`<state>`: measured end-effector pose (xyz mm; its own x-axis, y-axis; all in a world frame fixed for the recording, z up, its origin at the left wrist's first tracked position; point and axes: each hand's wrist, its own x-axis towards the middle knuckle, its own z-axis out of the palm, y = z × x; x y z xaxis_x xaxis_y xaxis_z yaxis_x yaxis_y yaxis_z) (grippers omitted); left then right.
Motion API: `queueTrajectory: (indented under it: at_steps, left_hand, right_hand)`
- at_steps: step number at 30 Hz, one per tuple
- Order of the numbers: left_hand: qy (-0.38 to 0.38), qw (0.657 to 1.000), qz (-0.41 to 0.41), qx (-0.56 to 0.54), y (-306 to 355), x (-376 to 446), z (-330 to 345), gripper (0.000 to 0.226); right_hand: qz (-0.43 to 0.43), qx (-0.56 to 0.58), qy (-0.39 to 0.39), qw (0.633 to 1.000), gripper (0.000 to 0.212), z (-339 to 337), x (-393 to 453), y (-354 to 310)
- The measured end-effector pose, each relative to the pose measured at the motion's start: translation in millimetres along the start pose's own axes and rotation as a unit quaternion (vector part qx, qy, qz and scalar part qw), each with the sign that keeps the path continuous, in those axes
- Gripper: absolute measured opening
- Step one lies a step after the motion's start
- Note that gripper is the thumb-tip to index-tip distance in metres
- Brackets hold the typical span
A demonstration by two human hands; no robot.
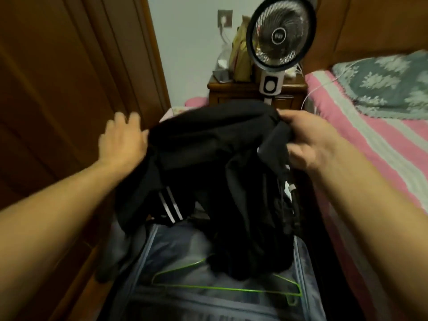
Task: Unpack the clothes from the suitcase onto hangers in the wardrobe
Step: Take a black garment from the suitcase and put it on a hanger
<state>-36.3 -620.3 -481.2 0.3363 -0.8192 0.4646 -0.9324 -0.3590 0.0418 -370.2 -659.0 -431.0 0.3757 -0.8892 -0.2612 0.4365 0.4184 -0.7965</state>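
Note:
A black garment [208,158] with white stripes hangs lifted above the open suitcase [176,256]. My right hand [308,140] pinches its upper right corner, thumb on top. My left hand [122,137] is at the garment's left edge with fingers spread and blurred; the cloth hides whether the thumb grips it. A green wire hanger [231,289] lies in the suitcase's grey-blue lining, partly under the hanging cloth. The brown wooden wardrobe door [58,89] fills the left side.
A bed [370,140] with a pink striped cover and a grey-green pillow runs along the right. Behind the suitcase stand a wooden nightstand [231,91] and a black-and-white fan [280,35]. The suitcase lies in the narrow gap between wardrobe and bed.

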Motion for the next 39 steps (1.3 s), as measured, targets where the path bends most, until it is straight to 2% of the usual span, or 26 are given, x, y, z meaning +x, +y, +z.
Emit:
queueTrajectory:
  at_steps: [1, 2, 4, 6, 7, 8, 10, 12, 14, 15, 17, 19, 20, 21, 22, 23, 24, 25, 26, 27, 29, 32, 33, 35, 37, 39]
  left_hand:
    - [0.002, 0.992, -0.057, -0.110, 15, 3, -7, 0.033]
    - [-0.005, 0.967, -0.084, -0.240, 32, -2, -12, 0.032]
    - [-0.072, 0.893, -0.054, -0.440, 59, -45, -8, 0.039]
    - [-0.175, 0.822, -0.002, -0.541, 77, -110, 3, 0.054]
    - [-0.223, 0.803, 0.010, -0.552, 79, -136, 19, 0.062]
    - [-0.265, 0.802, 0.020, -0.535, 81, -157, 36, 0.073]
    - [-0.330, 0.846, 0.043, -0.417, 80, -191, 77, 0.082]
    - [-0.369, 0.864, 0.022, -0.341, 67, -199, 108, 0.047]
    - [-0.444, 0.829, -0.006, -0.341, 35, -184, 115, 0.015]
    - [-0.492, 0.801, 0.000, -0.341, 15, -172, 111, 0.010]
    - [-0.594, 0.734, 0.068, -0.320, -24, -138, 84, 0.013]
    - [-0.665, 0.685, 0.155, -0.254, -51, -94, 53, 0.018]
    - [-0.668, 0.686, 0.189, -0.218, -55, -71, 39, 0.019]
    - [-0.643, 0.712, 0.217, -0.177, -51, -46, 31, 0.016]
    - [-0.581, 0.766, 0.238, -0.140, -41, -22, 29, 0.014]
    - [-0.466, 0.841, 0.251, -0.108, -26, -3, 33, 0.015]
    - [-0.298, 0.917, 0.253, -0.075, -7, 10, 38, 0.021]
    - [-0.144, 0.964, 0.222, -0.032, 13, 11, 44, 0.033]
    - [-0.077, 0.980, 0.181, -0.021, 33, 0, 49, 0.047]
    - [-0.073, 0.985, 0.146, -0.050, 51, -20, 56, 0.059]
    - [-0.183, 0.966, 0.111, -0.141, 72, -70, 87, 0.072]
    - [-0.402, 0.890, 0.159, -0.143, 61, -148, 138, 0.081]
    - [-0.448, 0.870, 0.165, -0.123, 48, -165, 154, 0.082]
    - [-0.504, 0.850, 0.122, -0.091, 17, -181, 185, 0.082]
    - [-0.523, 0.848, 0.042, -0.081, -10, -181, 211, 0.074]
    - [-0.520, 0.850, -0.016, -0.081, -26, -178, 236, 0.072]
  right_hand:
    - [-0.009, 0.026, 0.007, 1.000, 0.041, 9, -9, -8]
    - [-0.020, 0.035, 0.026, 0.999, 0.040, 16, -15, -11]
    - [-0.028, 0.028, 0.071, 0.997, 0.036, 20, -18, -3]
    - [-0.010, 0.024, 0.147, 0.989, 0.037, 16, -11, 21]
    - [0.007, 0.025, 0.174, 0.984, 0.037, 11, -2, 37]
    - [0.024, 0.017, 0.201, 0.979, 0.039, 10, 3, 53]
    - [0.051, 0.026, 0.220, 0.974, 0.042, 5, 5, 77]
    - [0.056, 0.028, 0.213, 0.975, 0.049, -5, 3, 93]
    - [0.031, -0.016, 0.243, 0.969, 0.038, -26, 3, 98]
    - [0.018, -0.115, 0.295, 0.948, 0.029, -46, 5, 98]
    - [0.062, -0.375, 0.357, 0.853, 0.021, -87, 6, 103]
    - [0.162, -0.569, 0.313, 0.743, 0.028, -117, 2, 111]
    - [0.224, -0.643, 0.258, 0.686, 0.028, -127, 2, 115]
    - [0.279, -0.686, 0.213, 0.637, 0.026, -127, -3, 119]
    - [0.306, -0.692, 0.190, 0.625, 0.025, -128, -3, 122]
    - [0.311, -0.674, 0.191, 0.643, 0.025, -128, -4, 124]
    - [0.303, -0.648, 0.206, 0.668, 0.026, -129, -3, 126]
    - [0.299, -0.616, 0.223, 0.694, 0.024, -131, -3, 130]
    - [0.294, -0.594, 0.239, 0.709, 0.020, -134, -2, 133]
    - [0.289, -0.587, 0.261, 0.710, 0.018, -139, -2, 136]
    - [0.257, -0.604, 0.318, 0.684, 0.015, -152, -9, 144]
    - [0.179, -0.751, 0.333, 0.541, 0.032, -180, -22, 168]
    - [0.140, -0.780, 0.308, 0.527, 0.033, -189, -23, 180]
    - [0.082, -0.804, 0.240, 0.538, 0.035, -205, -19, 211]
    - [0.039, -0.829, 0.134, 0.541, 0.039, -204, -12, 244]
    - [-0.045, -0.854, 0.031, 0.517, 0.043, -195, 0, 270]
